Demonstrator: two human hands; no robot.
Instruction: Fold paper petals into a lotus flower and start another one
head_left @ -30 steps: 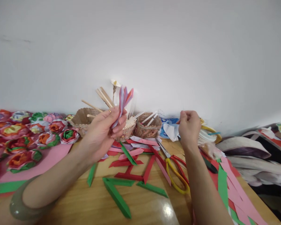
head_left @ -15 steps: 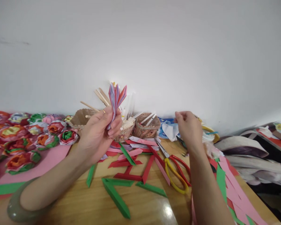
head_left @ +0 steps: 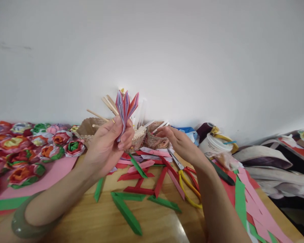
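Observation:
My left hand point(head_left: 111, 138) is closed around the lower end of a bundle of folded paper strips point(head_left: 126, 106) in pink, lilac and orange-red. Its pointed tips fan out in three groups above my fingers. In front of the small baskets, my right hand point(head_left: 182, 141) reaches leftward with its fingers stretched out and apart from the bundle. I see nothing between those fingers, though the thumb is mostly hidden. Below that wrist lie scissors point(head_left: 188, 185) with yellow and red handles, partly covered by the arm. Folded red strips point(head_left: 142, 189) and green strips point(head_left: 126, 212) lie on the wooden table.
Several finished paper flowers point(head_left: 22, 155) crowd the left side on pink paper. Baskets point(head_left: 157, 140) with sticks stand against the wall. At right are a white tub point(head_left: 212, 145), a dark spool point(head_left: 204, 130), pink strips point(head_left: 260, 209) and pale folded fabric point(head_left: 273, 172).
My right hand has moved left from beside the blue packet to in front of the baskets, and its fingers have straightened. My left hand still holds the paper bundle in nearly the same place.

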